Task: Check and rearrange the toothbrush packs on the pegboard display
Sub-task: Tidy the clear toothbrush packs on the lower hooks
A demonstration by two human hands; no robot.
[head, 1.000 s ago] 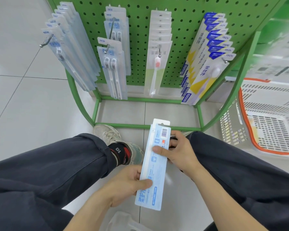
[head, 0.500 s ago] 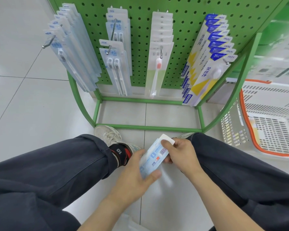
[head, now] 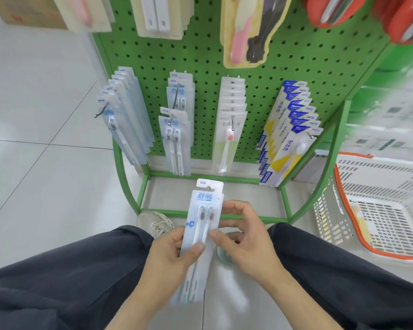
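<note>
At far left we see a peg of clear blue-topped packs fanned out on the green pegboard, their print too small to read. Next hangs a twin-brush row whose top cards read "NEW". Our left hand grips the lower part of the toothbrush pack, thumb pressed on its face. The pack stands nearly upright before the rack's foot, its long axis running away from us; the hang tab, marked "NEW" above a blue band of Chinese characters, points toward the pegboard, with the two brush heads at that end. Behind it hangs a single pink-bristled brush row. Our right hand pinches the pack's right edge with curled fingers. Rightmost, blue-and-yellow boxes read "FROG". A white basket sits beyond.
</note>
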